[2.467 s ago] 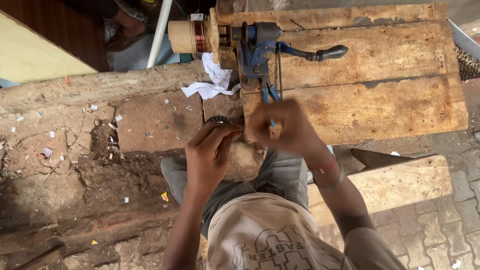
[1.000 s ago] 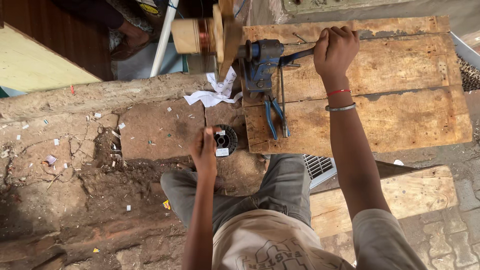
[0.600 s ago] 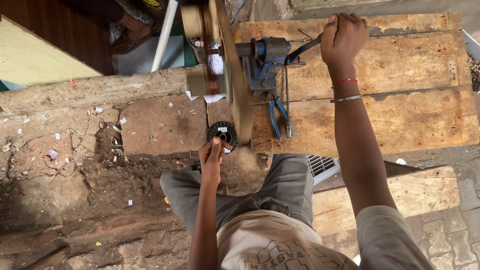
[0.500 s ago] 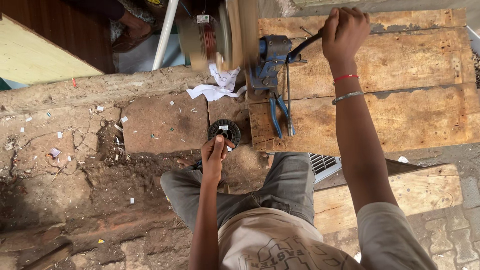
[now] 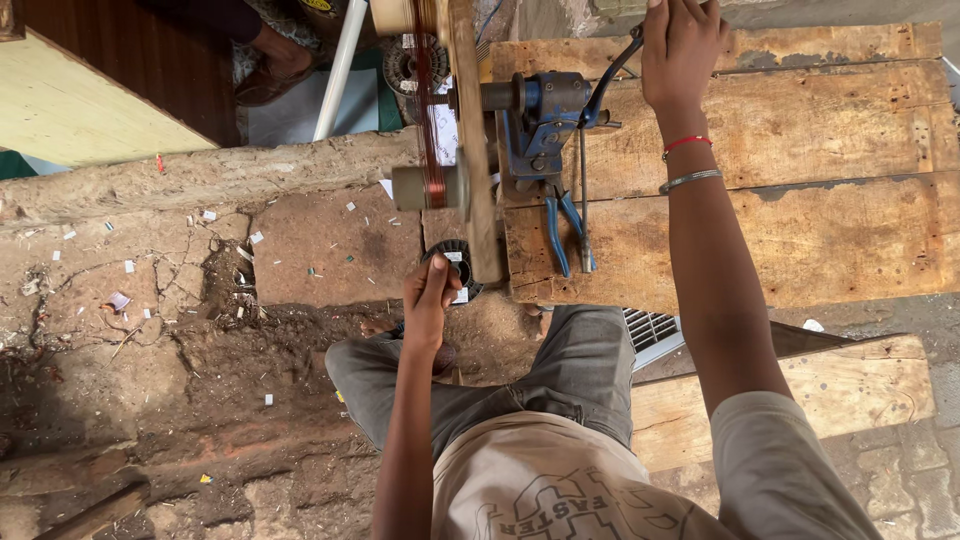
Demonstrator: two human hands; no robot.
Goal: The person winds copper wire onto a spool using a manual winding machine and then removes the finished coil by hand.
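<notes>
My right hand (image 5: 683, 45) grips the dark crank handle (image 5: 612, 72) of a blue hand-cranked winding machine (image 5: 540, 112) bolted to a wooden bench (image 5: 820, 190). On its shaft a wooden arm (image 5: 472, 150) with cylindrical formers carries copper-coloured wire (image 5: 428, 110). My left hand (image 5: 428, 298) is down by my knee, its fingers pinched near a small dark wire spool (image 5: 455, 268) on the ground. Whether the fingers hold wire is too fine to tell. Blue-handled pliers (image 5: 562, 232) lie on the bench.
Dirt ground with scattered paper bits lies to the left. A white pole (image 5: 337, 70) and another person's foot (image 5: 270, 78) are at the top left beside a pale yellow board (image 5: 75, 105). A wooden plank (image 5: 790, 400) sits by my right leg.
My right hand left the pliers area and took hold of the crank. The wooden arm has been turning. My left hand stayed low by the dark spool.
</notes>
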